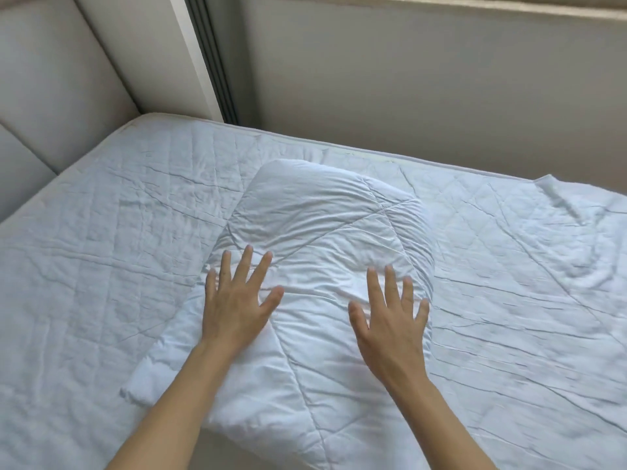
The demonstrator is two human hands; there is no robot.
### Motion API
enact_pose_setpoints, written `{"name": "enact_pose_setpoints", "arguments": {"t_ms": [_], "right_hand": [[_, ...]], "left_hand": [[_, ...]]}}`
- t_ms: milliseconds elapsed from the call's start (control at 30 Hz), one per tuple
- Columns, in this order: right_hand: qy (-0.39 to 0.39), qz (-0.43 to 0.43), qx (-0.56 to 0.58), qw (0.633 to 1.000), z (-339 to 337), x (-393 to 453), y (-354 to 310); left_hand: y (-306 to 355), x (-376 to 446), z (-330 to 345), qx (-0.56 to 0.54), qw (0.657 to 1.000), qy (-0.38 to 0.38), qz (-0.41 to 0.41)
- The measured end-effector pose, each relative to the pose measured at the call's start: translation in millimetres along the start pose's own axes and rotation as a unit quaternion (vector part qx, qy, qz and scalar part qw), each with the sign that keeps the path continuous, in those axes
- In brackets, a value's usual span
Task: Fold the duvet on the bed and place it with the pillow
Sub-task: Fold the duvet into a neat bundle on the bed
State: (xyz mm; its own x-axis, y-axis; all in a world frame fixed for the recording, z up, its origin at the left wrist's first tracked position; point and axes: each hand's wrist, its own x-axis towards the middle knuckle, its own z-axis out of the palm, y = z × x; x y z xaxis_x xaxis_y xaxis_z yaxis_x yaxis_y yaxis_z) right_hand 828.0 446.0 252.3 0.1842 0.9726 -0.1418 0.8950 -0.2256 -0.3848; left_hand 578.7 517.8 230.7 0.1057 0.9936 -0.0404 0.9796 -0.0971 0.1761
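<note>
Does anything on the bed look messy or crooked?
A little. The folded duvet lies at a slant across the mattress, wrinkled, its near corner hanging off the edge. Both hands, left hand and right hand, are spread flat over it. Nothing looks torn or spilled.

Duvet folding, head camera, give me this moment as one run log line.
stage: folded duvet on bed | left hand: open, flat on duvet | right hand: open, over duvet, contact unclear | pillow: not identifiable
</note>
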Motion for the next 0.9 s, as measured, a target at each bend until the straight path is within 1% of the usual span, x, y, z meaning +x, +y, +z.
{"name": "enact_pose_setpoints", "arguments": {"t_ms": [100,167,267,367,500,633,767,900], "right_hand": [[0.04,-0.016,0.028,0.999,-58,-33,-2],[0.065,-0.03,0.026,0.997,-98,-54,-1],[0.095,-0.05,0.027,0.994,-156,-92,2],[0.125,-0.08,0.031,0.988,-208,-135,0],[0.171,-0.134,0.03,0.976,-269,-196,-13],[0.21,-0.185,0.016,0.96,-321,-261,-28],[0.257,-0.218,0.044,0.94,-358,-319,-44],[0.242,-0.223,0.078,0.941,-347,-347,-65]], "left_hand": [[39,-39,-49,-0.028,0.998,0.045,0.029],[64,-66,-85,-0.039,0.995,0.082,0.044],[94,-110,-143,-0.038,0.989,0.132,0.06],[114,-160,-199,-0.02,0.982,0.179,0.056],[137,-244,-266,-0.008,0.977,0.208,0.048],[146,-331,-317,0.006,0.971,0.235,0.044],[141,-393,-356,0.003,0.952,0.303,0.036],[130,-423,-369,-0.019,0.946,0.321,0.034]]}}
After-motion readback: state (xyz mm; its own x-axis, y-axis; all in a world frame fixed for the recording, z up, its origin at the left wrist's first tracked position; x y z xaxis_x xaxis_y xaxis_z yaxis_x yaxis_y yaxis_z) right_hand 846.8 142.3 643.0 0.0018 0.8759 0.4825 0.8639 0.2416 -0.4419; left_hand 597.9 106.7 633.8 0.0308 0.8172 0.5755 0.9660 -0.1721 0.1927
